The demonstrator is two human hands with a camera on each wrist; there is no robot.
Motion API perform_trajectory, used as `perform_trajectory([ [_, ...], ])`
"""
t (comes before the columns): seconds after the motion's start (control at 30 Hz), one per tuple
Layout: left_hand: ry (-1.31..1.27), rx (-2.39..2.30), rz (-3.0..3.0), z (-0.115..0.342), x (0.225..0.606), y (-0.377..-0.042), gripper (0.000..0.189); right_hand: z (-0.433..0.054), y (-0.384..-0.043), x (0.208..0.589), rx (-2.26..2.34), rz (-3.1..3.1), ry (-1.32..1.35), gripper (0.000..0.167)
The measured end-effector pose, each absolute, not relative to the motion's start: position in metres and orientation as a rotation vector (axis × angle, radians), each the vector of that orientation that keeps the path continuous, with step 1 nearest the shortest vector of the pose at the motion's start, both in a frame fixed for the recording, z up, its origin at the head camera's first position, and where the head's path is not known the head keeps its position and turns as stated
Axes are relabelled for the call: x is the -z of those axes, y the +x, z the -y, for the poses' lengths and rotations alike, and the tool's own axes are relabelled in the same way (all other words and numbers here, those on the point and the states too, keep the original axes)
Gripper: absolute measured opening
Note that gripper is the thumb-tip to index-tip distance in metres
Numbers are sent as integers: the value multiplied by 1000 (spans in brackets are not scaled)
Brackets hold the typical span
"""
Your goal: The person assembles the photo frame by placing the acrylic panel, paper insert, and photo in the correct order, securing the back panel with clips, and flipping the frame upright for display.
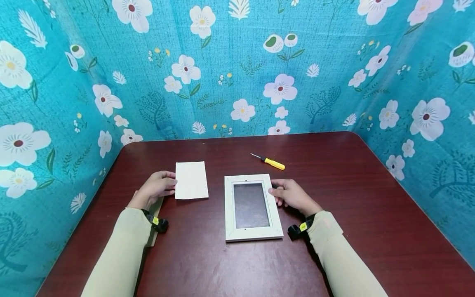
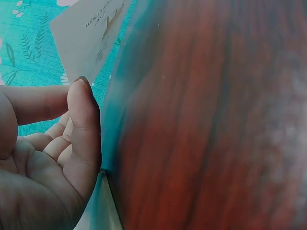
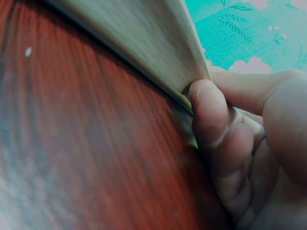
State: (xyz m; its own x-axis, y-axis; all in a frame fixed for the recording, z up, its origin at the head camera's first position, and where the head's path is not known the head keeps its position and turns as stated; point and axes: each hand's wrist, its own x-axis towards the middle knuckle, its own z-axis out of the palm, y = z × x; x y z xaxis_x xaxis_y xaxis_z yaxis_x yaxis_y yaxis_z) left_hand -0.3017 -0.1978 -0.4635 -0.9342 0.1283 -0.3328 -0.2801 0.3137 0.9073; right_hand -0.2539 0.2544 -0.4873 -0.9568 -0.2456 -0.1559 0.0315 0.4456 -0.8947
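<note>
My left hand pinches a white sheet of card or paper by its left edge. In the left wrist view some print shows on the card, held between thumb and finger. A white picture frame with a rectangular opening lies at the middle of the table. My right hand grips its right side, thumb on top and fingers at the outer edge. In the right wrist view the side of the frame is between thumb and fingers, and its near edge looks raised off the tabletop.
A yellow-handled screwdriver lies behind the frame. Partly hidden under my left forearm is a flat tan board. The dark red wooden table is enclosed by a blue flowered cloth at the back and sides.
</note>
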Motion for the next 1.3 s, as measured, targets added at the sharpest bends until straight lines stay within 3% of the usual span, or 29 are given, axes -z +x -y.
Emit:
perform_trajectory([
  [1.3, -157, -1812, -2129, 183, 456, -286, 42, -255, -255, 486, 1504, -2433, -167, 52],
])
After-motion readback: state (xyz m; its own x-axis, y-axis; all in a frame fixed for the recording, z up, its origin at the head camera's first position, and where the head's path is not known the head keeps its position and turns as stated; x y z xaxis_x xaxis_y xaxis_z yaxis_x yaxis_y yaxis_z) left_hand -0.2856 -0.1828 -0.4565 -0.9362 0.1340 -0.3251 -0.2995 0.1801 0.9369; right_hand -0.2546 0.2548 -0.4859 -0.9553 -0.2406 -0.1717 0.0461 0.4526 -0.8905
